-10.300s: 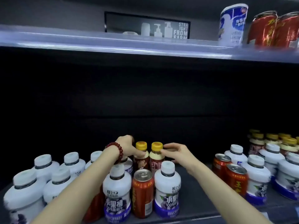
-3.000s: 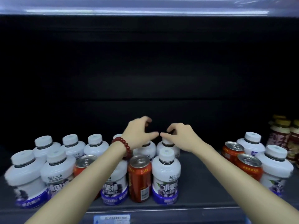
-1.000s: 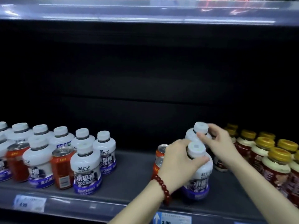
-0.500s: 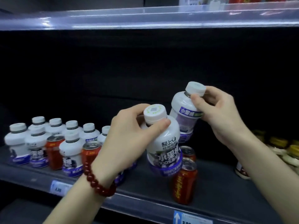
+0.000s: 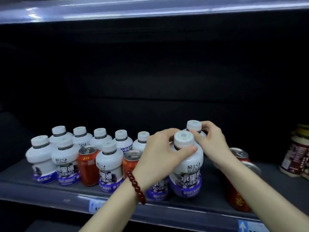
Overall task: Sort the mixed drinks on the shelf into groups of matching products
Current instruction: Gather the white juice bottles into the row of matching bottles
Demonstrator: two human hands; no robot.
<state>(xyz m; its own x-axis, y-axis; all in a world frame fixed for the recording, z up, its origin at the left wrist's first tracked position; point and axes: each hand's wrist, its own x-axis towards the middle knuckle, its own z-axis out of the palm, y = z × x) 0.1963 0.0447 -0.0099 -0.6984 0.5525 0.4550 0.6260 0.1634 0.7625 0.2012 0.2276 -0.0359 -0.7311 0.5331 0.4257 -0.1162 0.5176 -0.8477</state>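
My left hand (image 5: 160,151), with a red bead bracelet on the wrist, grips the neck of a white bottle with a purple label (image 5: 187,171) standing at the front of the dark shelf (image 5: 209,203). My right hand (image 5: 210,144) holds the cap of a second white bottle (image 5: 194,125) just behind it. Several matching white bottles (image 5: 107,164) stand to the left, with two red cans (image 5: 87,166) mixed among them. More red cans (image 5: 239,154) stand to the right, partly behind my right forearm.
Brown bottles with cream shoulders (image 5: 297,158) stand at the far right edge. A clear shelf edge (image 5: 150,9) runs overhead. Price tags (image 5: 97,205) sit on the front rail. The back of the shelf is dark and deep.
Both hands carried a white bottle each from the air leftward and down; the two bottles now stand on the shelf beside the white-bottle group, front and back.
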